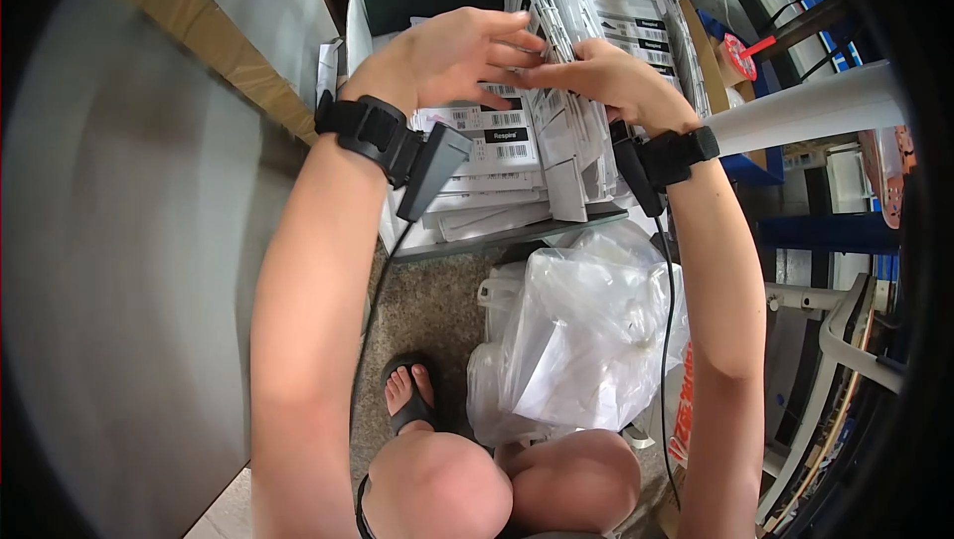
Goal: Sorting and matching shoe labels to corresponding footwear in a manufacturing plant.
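Here, an open carton (pixel 370 17) packed with flat white labelled sleeves (pixel 497 147), a crinkled clear plastic bag (pixel 581 335) on the floor below it, our left hand (pixel 447 52) and right hand (pixel 601 77) both bent over the stack, fingertips pinching upright sleeves, black wrist straps on both forearms.
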A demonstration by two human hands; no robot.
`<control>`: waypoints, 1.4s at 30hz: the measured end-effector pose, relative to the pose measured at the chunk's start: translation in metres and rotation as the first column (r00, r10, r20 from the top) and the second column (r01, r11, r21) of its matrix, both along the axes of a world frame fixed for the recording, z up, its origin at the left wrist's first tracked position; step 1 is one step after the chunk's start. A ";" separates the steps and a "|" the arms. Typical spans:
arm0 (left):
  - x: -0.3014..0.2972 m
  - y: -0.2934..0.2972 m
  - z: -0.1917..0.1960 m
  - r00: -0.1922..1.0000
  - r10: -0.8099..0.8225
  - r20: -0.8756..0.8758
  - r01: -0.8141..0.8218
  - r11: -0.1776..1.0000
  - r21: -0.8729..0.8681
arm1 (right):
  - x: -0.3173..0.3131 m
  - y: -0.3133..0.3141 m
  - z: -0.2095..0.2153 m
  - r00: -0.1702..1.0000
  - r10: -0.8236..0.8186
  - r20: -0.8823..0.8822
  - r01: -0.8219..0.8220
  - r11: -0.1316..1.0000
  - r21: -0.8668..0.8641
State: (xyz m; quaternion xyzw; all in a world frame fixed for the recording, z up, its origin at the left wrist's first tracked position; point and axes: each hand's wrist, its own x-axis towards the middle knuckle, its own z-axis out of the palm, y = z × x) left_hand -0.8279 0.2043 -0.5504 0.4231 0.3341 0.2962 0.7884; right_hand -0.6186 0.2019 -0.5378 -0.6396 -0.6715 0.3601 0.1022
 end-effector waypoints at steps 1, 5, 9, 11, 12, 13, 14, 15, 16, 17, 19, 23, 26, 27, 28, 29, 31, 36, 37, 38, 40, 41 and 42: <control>-0.007 0.004 -0.005 0.973 0.046 -0.224 -0.034 0.998 0.057 | -0.002 -0.001 -0.003 0.999 -0.029 -0.019 0.029 0.999 0.013; -0.031 0.011 -0.009 0.342 0.017 -0.940 0.098 0.994 0.054 | -0.010 0.002 0.003 0.997 -0.042 0.064 0.042 0.999 -0.004; -0.039 0.008 -0.040 0.366 -0.018 -0.931 0.072 0.997 0.009 | -0.008 0.004 0.003 0.998 -0.027 0.056 0.030 0.998 -0.049; -0.034 0.007 -0.034 0.459 0.033 -0.888 0.001 0.999 0.038 | -0.008 0.001 0.001 0.997 -0.066 0.038 0.064 0.997 0.035; -0.031 0.006 -0.028 0.459 0.032 -0.888 0.002 0.999 0.037 | -0.006 0.002 -0.001 0.997 -0.066 0.038 0.065 0.997 0.035; -0.027 0.004 -0.023 0.456 0.092 -0.885 -0.061 0.996 0.072 | -0.004 0.005 -0.004 0.998 -0.057 0.029 0.056 0.998 0.029; -0.024 0.002 -0.018 0.450 0.151 -0.880 -0.124 0.987 0.107 | -0.002 0.006 -0.007 0.999 -0.048 0.020 0.048 0.999 0.023; -0.020 -0.001 -0.013 0.450 0.149 -0.880 -0.124 0.987 0.103 | -0.003 0.005 -0.006 0.999 -0.048 0.020 0.048 0.999 0.020; -0.016 -0.004 -0.009 0.455 0.175 -0.873 -0.155 0.981 0.116 | -0.004 0.005 -0.003 0.999 -0.034 0.023 0.034 0.999 0.015; -0.013 -0.005 -0.008 0.459 0.201 -0.865 -0.185 0.974 0.128 | -0.004 0.005 -0.003 0.999 -0.021 0.026 0.021 1.000 0.010; -0.021 -0.004 -0.014 0.485 0.217 -0.847 -0.142 0.975 0.168 | -0.006 0.005 -0.005 1.000 -0.006 0.024 0.005 0.999 0.047; -0.023 0.007 -0.021 0.634 0.219 -0.742 -0.089 0.973 0.211 | -0.011 0.005 0.000 0.997 0.009 0.082 -0.011 0.999 0.034; 0.001 -0.005 0.003 0.893 0.204 -0.401 -0.105 0.961 0.254 | -0.009 0.000 0.005 0.998 -0.003 0.068 0.003 1.000 0.001; 0.006 -0.006 0.006 0.926 0.179 -0.332 -0.098 0.964 0.247 | -0.010 0.002 0.005 0.998 -0.008 0.065 0.008 1.000 0.005; 0.010 -0.006 0.008 0.954 0.154 -0.259 -0.090 0.966 0.240 | -0.007 0.001 0.006 0.998 -0.007 0.065 0.007 1.000 0.003; 0.007 -0.004 0.008 0.954 0.153 -0.259 -0.091 0.967 0.238 | -0.002 0.000 0.010 0.999 0.036 -0.034 -0.036 0.999 -0.020; -0.005 0.004 0.007 0.971 0.017 -0.237 0.034 0.978 0.206 | 0.002 0.002 0.009 0.994 0.077 -0.081 -0.078 0.997 -0.007; -0.018 0.010 -0.010 0.524 0.062 -0.849 -0.020 0.998 0.060 | -0.001 0.000 -0.006 0.999 0.048 0.004 -0.048 0.968 0.245; -0.017 0.007 -0.010 0.370 0.001 -0.929 -0.069 0.997 -0.026 | -0.001 -0.003 -0.003 0.999 0.045 0.010 -0.046 0.969 0.244; -0.018 0.004 -0.011 0.369 0.000 -0.929 -0.069 0.997 -0.028 | -0.001 -0.004 0.000 0.999 0.042 0.015 -0.044 0.969 0.242; -0.025 -0.004 -0.016 0.346 0.006 -0.938 -0.086 0.996 -0.025 | 0.000 -0.005 0.004 0.997 0.069 -0.040 -0.061 0.984 0.170; -0.040 0.013 -0.035 0.378 -0.049 -0.924 -0.128 0.986 -0.105 | -0.001 -0.004 0.005 0.991 0.094 -0.099 -0.085 0.992 0.096; -0.045 0.015 -0.054 0.374 -0.049 -0.926 -0.135 0.985 -0.107 | -0.001 -0.001 0.003 0.989 0.101 -0.105 -0.091 0.991 0.094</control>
